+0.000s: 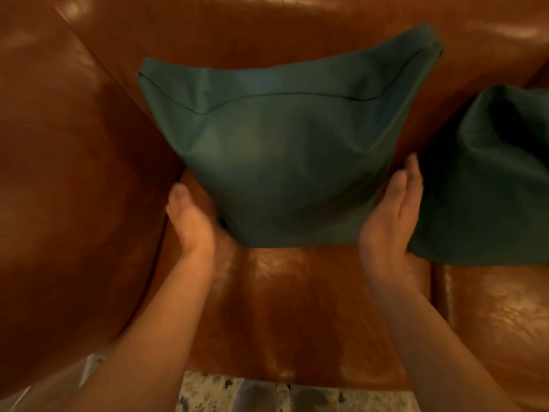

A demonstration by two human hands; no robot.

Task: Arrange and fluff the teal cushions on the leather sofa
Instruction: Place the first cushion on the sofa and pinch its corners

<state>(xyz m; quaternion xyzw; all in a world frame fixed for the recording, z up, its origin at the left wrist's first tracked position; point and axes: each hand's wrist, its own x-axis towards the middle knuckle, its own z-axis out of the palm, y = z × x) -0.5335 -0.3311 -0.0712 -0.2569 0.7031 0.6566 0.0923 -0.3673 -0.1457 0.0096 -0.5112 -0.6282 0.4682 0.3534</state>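
Cushion in hand: a teal fabric square cushion (285,162) stands upright on the seat of the brown leather sofa (297,307), leaning against the backrest, beside the left armrest.
Left hand (190,221): fingers straight, pressed flat against the cushion's lower left side.
Right hand (392,212): fingers straight, flat against its lower right side.
Second cushion: another teal fabric cushion (487,185) slumps just beside, on the right.
Floor: speckled carpet (208,391) below the seat edge.

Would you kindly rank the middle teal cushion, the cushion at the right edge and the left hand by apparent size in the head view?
1. Middle teal cushion, largest.
2. Right cushion, though the frame crops it.
3. Left hand, smallest.
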